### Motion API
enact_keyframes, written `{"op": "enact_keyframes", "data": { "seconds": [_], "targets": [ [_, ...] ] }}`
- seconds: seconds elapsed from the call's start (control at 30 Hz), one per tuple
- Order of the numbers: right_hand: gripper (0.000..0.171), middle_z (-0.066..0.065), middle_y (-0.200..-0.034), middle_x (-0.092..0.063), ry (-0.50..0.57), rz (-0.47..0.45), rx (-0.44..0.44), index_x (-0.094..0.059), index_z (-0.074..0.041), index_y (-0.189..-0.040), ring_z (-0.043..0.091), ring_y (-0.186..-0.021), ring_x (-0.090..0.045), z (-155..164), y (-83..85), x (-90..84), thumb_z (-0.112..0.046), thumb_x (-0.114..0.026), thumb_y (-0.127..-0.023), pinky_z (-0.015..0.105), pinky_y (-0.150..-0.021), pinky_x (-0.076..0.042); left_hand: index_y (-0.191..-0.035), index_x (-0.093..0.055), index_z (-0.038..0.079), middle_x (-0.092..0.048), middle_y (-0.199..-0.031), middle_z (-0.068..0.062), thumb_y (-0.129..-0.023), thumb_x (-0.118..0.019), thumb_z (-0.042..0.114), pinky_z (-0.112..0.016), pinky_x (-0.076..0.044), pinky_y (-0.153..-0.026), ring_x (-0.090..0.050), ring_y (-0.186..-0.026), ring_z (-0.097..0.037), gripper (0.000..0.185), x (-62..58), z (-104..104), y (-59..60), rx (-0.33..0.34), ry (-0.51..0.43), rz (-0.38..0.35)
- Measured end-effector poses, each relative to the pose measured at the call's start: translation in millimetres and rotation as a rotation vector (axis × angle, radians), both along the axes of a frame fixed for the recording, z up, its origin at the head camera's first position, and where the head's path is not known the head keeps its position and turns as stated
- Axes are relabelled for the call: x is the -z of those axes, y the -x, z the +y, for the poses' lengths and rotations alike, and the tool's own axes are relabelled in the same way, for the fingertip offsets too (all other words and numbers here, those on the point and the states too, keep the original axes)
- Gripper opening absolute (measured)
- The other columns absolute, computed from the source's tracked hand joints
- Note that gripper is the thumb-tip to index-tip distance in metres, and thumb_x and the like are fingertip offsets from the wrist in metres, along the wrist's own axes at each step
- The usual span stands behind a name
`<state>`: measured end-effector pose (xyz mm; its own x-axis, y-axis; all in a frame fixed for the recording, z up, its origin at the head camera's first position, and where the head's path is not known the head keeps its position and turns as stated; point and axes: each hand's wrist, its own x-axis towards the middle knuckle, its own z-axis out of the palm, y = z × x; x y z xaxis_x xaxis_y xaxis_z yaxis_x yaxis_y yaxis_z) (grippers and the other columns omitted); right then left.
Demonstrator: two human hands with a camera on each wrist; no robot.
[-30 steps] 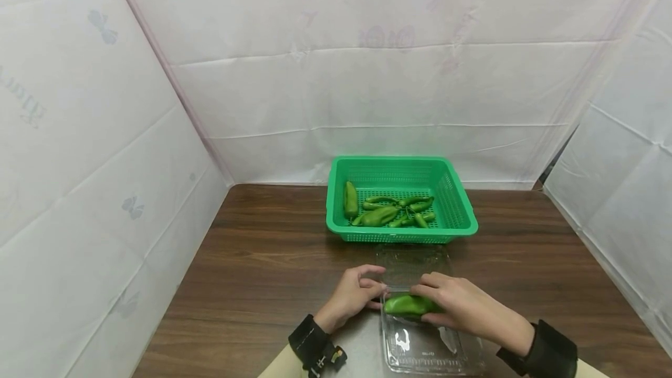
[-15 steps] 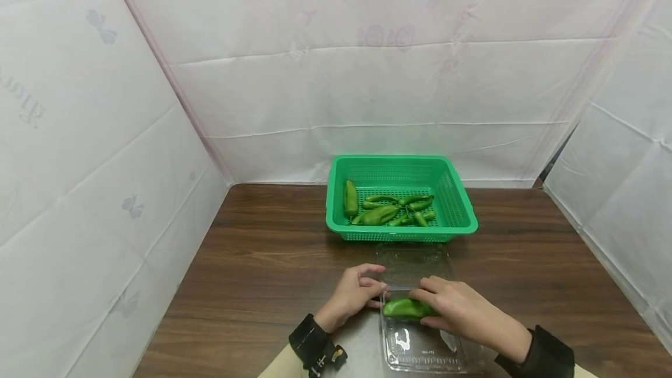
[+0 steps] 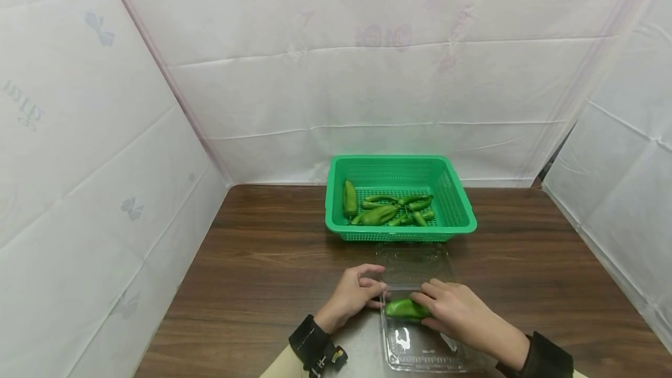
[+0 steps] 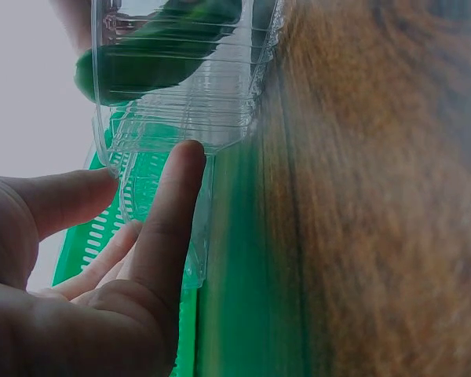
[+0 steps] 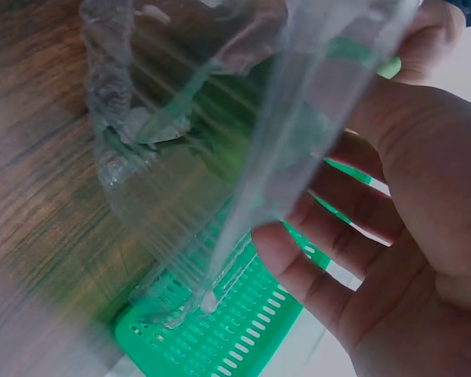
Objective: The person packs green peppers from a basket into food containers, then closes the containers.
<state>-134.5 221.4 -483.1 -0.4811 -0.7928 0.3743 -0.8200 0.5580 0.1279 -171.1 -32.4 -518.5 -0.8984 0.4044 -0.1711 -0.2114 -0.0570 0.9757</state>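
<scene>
A clear plastic clamshell container (image 3: 420,361) lies opened on the table, its lid (image 3: 412,261) folded back toward the basket. A large green pepper (image 3: 403,308) lies crosswise in the base near the hinge. My right hand (image 3: 462,315) holds this pepper by its right part, covering that end. At the container's left side, by the hinge corner, is my left hand (image 3: 354,297). In the left wrist view, the straight index finger (image 4: 173,212) touches the clear side wall and the thumb meets the rim; the same pepper (image 4: 157,71) shows through the plastic.
A green slotted basket (image 3: 457,191) stands behind the container, with several green peppers (image 3: 380,214) of different sizes in it. White sheeting (image 3: 315,92) walls the brown wooden table (image 3: 262,249) at the back and both sides.
The right hand and the pepper have shifted slightly within the container base, the pepper now a little lower and more covered by the fingers. The left hand has stayed in place.
</scene>
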Motion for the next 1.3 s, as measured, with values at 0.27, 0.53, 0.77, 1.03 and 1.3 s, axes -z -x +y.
{"op": "enact_keyframes", "data": {
  "seconds": [0.27,0.53,0.77,1.03,1.3],
  "targets": [
    [0.055,-0.004,-0.094,-0.065,-0.019,0.026,0.02,-0.073,-0.013,-0.11,0.011,-0.079,-0.06,-0.8,-2.3,5.3,-0.035,-0.098,-0.066,0.022,-0.055,-0.05,-0.139,-0.055,-0.007,-0.074,-0.101,-0.027,-0.094,-0.067,-0.008,-0.04,-0.064,-0.073,-0.075,-0.09,-0.036,0.046,0.4,0.3,-0.6,-0.012,-0.013,0.003],
    [0.061,-0.004,-0.097,-0.065,-0.03,-0.038,0.049,-0.072,-0.016,-0.123,0.011,-0.083,-0.062,2.0,-4.9,7.9,-0.032,-0.096,-0.069,0.023,-0.056,-0.052,-0.138,-0.055,-0.008,-0.074,-0.1,-0.027,-0.094,-0.066,-0.009,-0.039,-0.064,-0.072,-0.075,-0.091,-0.037,0.045,2.4,0.4,-0.4,-0.012,-0.019,0.007],
    [0.063,-0.005,-0.101,-0.064,-0.009,-0.062,0.035,-0.07,-0.018,-0.128,0.01,-0.083,-0.062,4.4,-5.3,7.9,-0.03,-0.095,-0.071,0.023,-0.056,-0.051,-0.139,-0.055,-0.007,-0.075,-0.1,-0.025,-0.095,-0.068,-0.006,-0.038,-0.064,-0.072,-0.076,-0.089,-0.034,0.046,1.6,-1.0,0.8,-0.008,-0.009,-0.003],
    [0.061,-0.004,-0.106,-0.063,-0.006,-0.075,0.04,-0.071,-0.016,-0.127,0.012,-0.087,-0.062,3.7,-5.2,7.3,-0.029,-0.095,-0.072,0.027,-0.06,-0.054,-0.139,-0.056,-0.006,-0.074,-0.101,-0.026,-0.095,-0.068,-0.005,-0.038,-0.064,-0.073,-0.075,-0.09,-0.036,0.046,2.2,-0.1,1.7,-0.007,-0.005,-0.002],
    [0.059,-0.003,-0.105,-0.063,-0.015,-0.069,0.066,-0.072,-0.016,-0.126,0.013,-0.087,-0.062,2.2,-5.4,9.9,-0.029,-0.095,-0.072,0.028,-0.06,-0.054,-0.138,-0.056,-0.006,-0.075,-0.1,-0.023,-0.096,-0.067,-0.005,-0.036,-0.063,-0.072,-0.075,-0.09,-0.035,0.044,1.2,-1.0,1.1,-0.001,0.001,0.005]
  ]
}}
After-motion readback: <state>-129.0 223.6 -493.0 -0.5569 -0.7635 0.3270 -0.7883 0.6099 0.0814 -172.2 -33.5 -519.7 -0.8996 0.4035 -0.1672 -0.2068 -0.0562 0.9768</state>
